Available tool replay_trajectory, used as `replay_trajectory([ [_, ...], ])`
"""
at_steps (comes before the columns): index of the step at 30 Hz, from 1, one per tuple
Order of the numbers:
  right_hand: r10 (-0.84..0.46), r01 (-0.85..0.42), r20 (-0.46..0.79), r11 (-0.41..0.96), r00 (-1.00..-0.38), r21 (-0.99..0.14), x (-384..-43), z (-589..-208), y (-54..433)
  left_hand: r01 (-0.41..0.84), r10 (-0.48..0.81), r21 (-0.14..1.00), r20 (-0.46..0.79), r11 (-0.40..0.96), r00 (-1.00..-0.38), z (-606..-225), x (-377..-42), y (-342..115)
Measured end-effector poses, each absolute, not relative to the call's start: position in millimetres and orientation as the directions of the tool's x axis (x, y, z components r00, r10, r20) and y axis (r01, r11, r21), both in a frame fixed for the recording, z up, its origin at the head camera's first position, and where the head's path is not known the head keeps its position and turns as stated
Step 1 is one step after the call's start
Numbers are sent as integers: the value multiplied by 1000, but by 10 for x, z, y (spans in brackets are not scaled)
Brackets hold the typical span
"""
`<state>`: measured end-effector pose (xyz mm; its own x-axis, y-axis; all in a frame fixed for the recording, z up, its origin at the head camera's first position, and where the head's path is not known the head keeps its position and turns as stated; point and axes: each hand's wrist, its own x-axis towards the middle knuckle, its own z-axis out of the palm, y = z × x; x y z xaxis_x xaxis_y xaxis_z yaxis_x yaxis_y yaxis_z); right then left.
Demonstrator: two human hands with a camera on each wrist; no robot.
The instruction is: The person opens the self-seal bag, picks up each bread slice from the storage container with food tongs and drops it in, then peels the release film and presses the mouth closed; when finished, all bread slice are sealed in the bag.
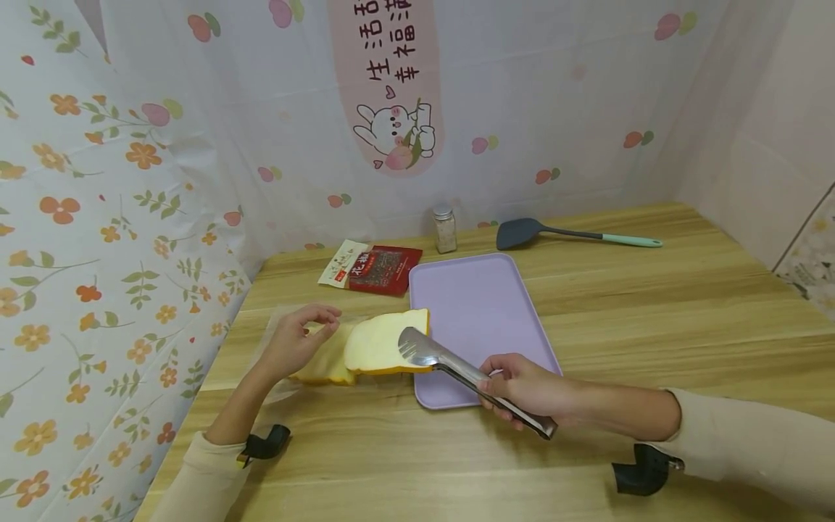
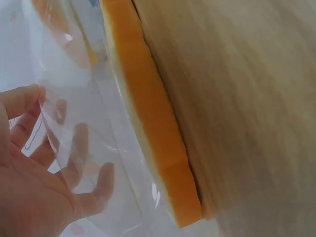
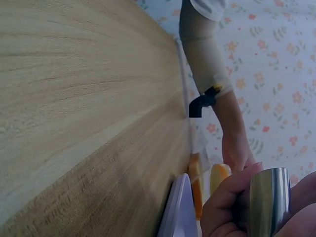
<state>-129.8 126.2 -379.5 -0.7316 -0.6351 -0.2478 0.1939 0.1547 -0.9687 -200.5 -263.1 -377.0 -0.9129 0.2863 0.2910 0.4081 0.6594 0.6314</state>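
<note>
A slice of bread (image 1: 385,342) with an orange crust is clamped in metal tongs (image 1: 450,366), half out of a clear plastic bag (image 1: 280,341) and level with the lilac tray's left edge. My right hand (image 1: 525,388) grips the tongs' handles; the steel end (image 3: 269,197) shows in the right wrist view. My left hand (image 1: 296,337) pinches the bag's mouth open, more bread (image 1: 322,362) lying inside. In the left wrist view the left hand's fingers (image 2: 74,163) show through the clear film (image 2: 98,98) beside the slice's crust (image 2: 158,123).
A lilac tray (image 1: 483,319) lies on the wooden table (image 1: 652,326). Behind it stand a small shaker jar (image 1: 445,229), a red seasoning packet (image 1: 375,268) and a dark spatula with a mint handle (image 1: 567,233). Flowered curtains close the left and back.
</note>
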Motion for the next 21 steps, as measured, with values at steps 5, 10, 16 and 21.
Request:
replay_trajectory([
  [5,-655,178,-235,153,-719,-972,-1304,-3801,1247,435,330,622,284,651,-900,-3787,-2025,-2644],
  [10,-658,182,-242,159,-713,-970,-1300,-3786,1245,467,370,628,289,623,-883,-3801,-2041,-2629],
  [16,-658,194,-251,160,-710,-968,-1294,-3768,1236,463,376,637,279,616,-884,-3803,-2050,-2573],
  [21,-650,216,-273,169,-709,-962,-1279,-3766,1238,454,341,659,303,600,-890,-3794,-2029,-2537],
])
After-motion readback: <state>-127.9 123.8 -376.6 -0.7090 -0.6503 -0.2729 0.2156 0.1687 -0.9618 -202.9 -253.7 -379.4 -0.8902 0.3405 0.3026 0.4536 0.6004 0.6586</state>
